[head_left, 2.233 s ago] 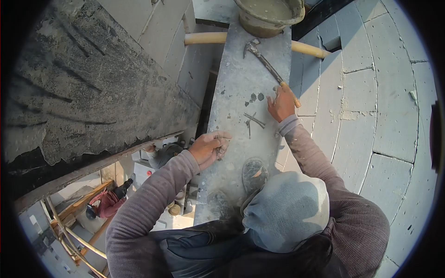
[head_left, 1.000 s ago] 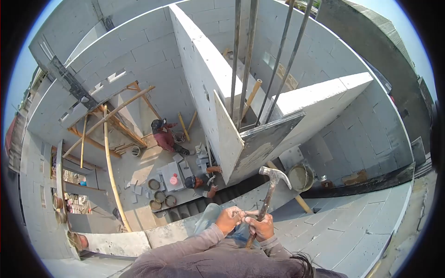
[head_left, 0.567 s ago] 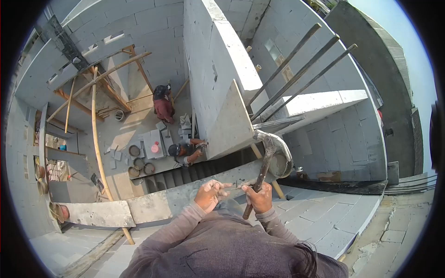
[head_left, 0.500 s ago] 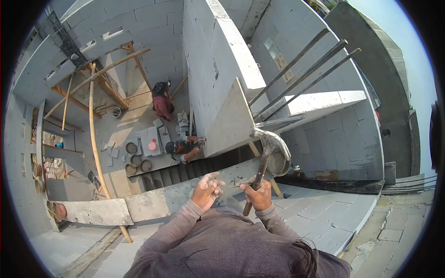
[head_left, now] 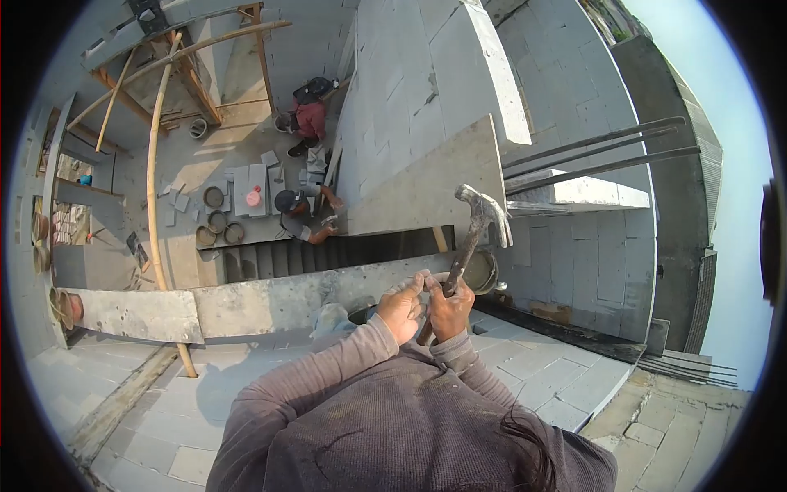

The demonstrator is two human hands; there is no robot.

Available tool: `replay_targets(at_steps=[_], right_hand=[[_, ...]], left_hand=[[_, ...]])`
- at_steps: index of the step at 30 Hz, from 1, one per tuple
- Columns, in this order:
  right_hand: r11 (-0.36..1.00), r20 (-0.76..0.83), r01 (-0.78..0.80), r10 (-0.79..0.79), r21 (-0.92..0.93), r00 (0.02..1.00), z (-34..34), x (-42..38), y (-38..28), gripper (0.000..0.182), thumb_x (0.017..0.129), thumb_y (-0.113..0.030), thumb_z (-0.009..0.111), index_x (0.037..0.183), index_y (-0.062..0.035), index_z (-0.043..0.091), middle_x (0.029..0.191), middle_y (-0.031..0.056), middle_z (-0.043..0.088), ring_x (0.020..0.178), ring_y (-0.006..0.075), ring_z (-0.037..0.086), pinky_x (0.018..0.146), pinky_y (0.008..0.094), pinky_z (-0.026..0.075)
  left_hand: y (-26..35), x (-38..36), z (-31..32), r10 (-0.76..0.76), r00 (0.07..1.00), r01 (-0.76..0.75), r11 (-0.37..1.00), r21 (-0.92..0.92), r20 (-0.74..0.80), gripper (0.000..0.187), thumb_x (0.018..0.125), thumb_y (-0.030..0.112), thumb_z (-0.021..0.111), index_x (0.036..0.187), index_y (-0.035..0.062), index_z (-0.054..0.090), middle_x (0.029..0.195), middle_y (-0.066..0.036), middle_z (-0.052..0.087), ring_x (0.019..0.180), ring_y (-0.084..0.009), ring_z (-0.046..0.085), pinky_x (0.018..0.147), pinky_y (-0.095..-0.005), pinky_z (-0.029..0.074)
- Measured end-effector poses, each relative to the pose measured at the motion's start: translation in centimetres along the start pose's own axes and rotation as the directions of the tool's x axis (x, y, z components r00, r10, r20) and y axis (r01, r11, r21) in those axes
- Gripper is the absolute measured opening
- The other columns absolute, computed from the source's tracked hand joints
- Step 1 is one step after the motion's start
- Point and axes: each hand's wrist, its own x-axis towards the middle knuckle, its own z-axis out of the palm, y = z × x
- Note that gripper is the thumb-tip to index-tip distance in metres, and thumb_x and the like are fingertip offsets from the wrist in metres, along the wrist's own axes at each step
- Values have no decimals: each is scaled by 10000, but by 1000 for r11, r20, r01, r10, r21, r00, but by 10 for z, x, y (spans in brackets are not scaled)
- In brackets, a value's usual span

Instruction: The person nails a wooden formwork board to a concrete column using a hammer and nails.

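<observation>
My right hand (head_left: 450, 310) grips the wooden handle of a claw hammer (head_left: 478, 223), whose metal head points up and to the right. My left hand (head_left: 402, 307) is closed right beside it, fingers curled and touching the right hand; earlier it pinched nails, but what it holds is hidden here. Both hands are in front of my chest, above a long grey plank (head_left: 270, 299) that lies along the wall top.
Far below, two people (head_left: 310, 115) (head_left: 297, 215) work on a floor with buckets and blocks. Bamboo scaffolding (head_left: 156, 156) stands at left. Rebar (head_left: 602, 156) juts out above block walls (head_left: 426, 82). A mortar bucket (head_left: 482, 271) sits past the plank. Block paving (head_left: 541, 369) lies underfoot.
The view has swung left and down. My left hand has closed and come against the right hand at the hammer handle. The hammer stays upright in my right hand.
</observation>
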Motion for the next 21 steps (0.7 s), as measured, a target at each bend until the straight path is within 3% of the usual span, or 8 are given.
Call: replay_targets(at_steps=[2, 4, 6, 8, 10, 16, 18, 21], right_hand=[[1000, -19, -25, 25, -1, 999, -1, -3, -7, 96, 892, -70, 722, 848, 2, 675, 651, 9, 629, 470, 71, 517, 429, 243, 391], [988, 17, -152, 152, 36, 988, -7, -4, -10, 99, 900, -85, 724, 878, -2, 673, 680, 13, 644, 518, 68, 538, 472, 242, 414], [998, -18, -54, 53, -28, 998, -23, -6, 2, 108, 904, -96, 725, 891, -3, 671, 684, 13, 648, 543, 68, 546, 495, 242, 425], [994, -51, 37, -42, -106, 998, -43, -5, 0, 119, 908, -107, 727, 905, -4, 669, 689, 13, 651, 568, 69, 555, 518, 243, 436], [982, -14, 83, -86, -168, 996, -63, -5, -22, 133, 909, -123, 734, 905, -6, 671, 693, 9, 655, 592, 69, 557, 544, 241, 438], [967, -62, -4, -13, -255, 998, -100, 1, -41, 141, 890, -111, 750, 856, 0, 669, 645, -10, 613, 578, 64, 555, 536, 237, 444], [971, -70, -159, 148, -179, 986, -108, -1, -37, 82, 870, -44, 733, 880, -7, 661, 661, -2, 616, 552, 59, 537, 506, 231, 418], [974, -56, -139, 131, -177, 990, -114, 5, -38, 99, 870, -68, 741, 879, -13, 660, 646, -8, 608, 517, 48, 513, 470, 227, 395]], left_hand=[[4, -2, 1, 29, 999, -28, 999, 38, -20, 312, 948, 275, 723, 1166, 61, 664, 620, 82, 447, 502, -45, 311, 487, -229, 288], [16, 2, -1, 107, 994, -107, 963, 246, 14, 291, 949, 247, 731, 1135, 27, 689, 701, 59, 577, 572, -28, 430, 557, -206, 363], [33, 35, 21, 599, 800, -535, 675, 507, 46, 258, 952, 207, 731, 1095, -7, 715, 863, -10, 707, 726, -44, 579, 672, -195, 451], [73, 64, 59, 774, 603, -707, 403, 581, 196, 212, 946, 156, 731, 1045, -30, 745, 945, -47, 747, 832, -85, 657, 791, -226, 516], [102, 112, 102, 850, 428, -832, 237, 502, 308, 203, 939, 149, 738, 1053, -19, 746, 918, -38, 745, 818, -73, 650, 766, -220, 515], [92, 199, 203, 870, 435, -867, 335, 369, 232, 172, 940, 154, 736, 1011, -1, 759, 901, -30, 749, 812, -82, 661, 751, -235, 527], [72, 214, 209, 927, 323, -860, 204, 469, 191, 153, 953, 151, 719, 1002, 12, 757, 890, -19, 736, 813, -83, 655, 751, -239, 527], [68, 221, 206, 943, 265, -870, 144, 471, 203, 181, 968, 183, 696, 968, 11, 753, 880, -54, 755, 795, -118, 690, 742, -274, 547]])
